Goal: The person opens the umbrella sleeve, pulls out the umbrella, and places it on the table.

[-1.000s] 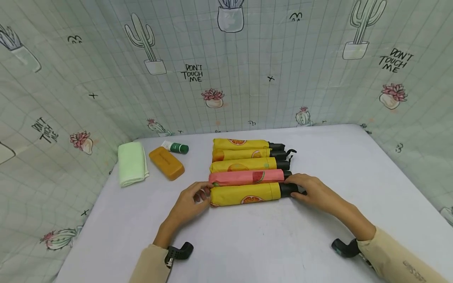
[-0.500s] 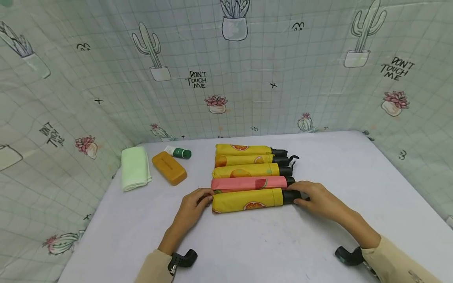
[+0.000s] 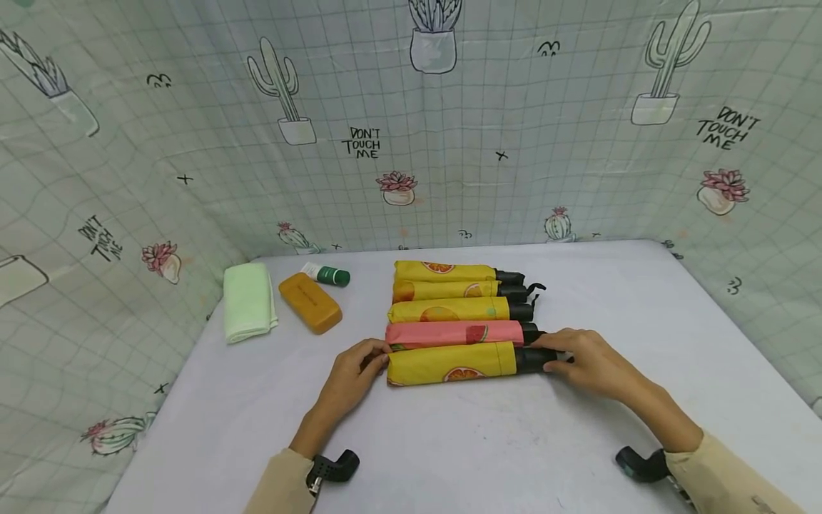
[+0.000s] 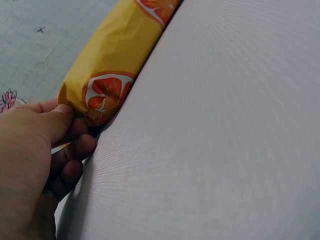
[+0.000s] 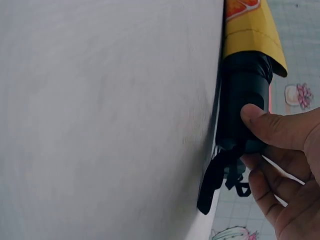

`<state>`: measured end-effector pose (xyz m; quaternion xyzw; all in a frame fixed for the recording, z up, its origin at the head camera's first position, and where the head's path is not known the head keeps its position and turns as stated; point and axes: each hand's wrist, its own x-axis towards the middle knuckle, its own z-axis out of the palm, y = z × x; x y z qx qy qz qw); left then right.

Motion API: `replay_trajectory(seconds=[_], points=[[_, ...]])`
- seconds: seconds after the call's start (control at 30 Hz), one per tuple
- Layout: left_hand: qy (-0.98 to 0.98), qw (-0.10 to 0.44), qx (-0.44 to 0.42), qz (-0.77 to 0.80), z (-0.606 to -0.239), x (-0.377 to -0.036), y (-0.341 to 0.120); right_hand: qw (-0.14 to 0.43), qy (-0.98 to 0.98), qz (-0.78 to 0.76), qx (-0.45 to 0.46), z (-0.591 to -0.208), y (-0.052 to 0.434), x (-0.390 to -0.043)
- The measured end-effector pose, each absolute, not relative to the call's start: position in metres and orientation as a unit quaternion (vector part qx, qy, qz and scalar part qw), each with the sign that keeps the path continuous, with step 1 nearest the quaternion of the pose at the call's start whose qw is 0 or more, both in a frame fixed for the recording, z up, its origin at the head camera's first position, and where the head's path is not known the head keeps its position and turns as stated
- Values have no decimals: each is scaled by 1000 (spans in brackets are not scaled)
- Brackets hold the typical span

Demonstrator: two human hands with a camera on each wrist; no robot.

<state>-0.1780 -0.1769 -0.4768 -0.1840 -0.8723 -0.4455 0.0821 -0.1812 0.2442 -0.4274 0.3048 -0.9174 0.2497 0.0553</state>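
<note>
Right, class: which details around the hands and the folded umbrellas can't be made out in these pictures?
- Head view: text on the orange case, too small.
- Left wrist view: left hand fingertips, hidden behind the front umbrella.
- Right wrist view: right hand, cut by the frame edge.

Yellow orange-slice-print umbrella [image 3: 452,363], black handle [image 5: 243,102]
</note>
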Motion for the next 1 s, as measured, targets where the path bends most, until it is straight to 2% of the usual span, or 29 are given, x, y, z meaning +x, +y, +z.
replay_trajectory(seconds=[0.67,1.0], points=[[-877,79,-185,-436,-475,-180,-176,110,-917,213,320,-414,280,-182],[-879,71,-179,-436,-474,-178,-177,104,-923,205,309,-409,292,-179]])
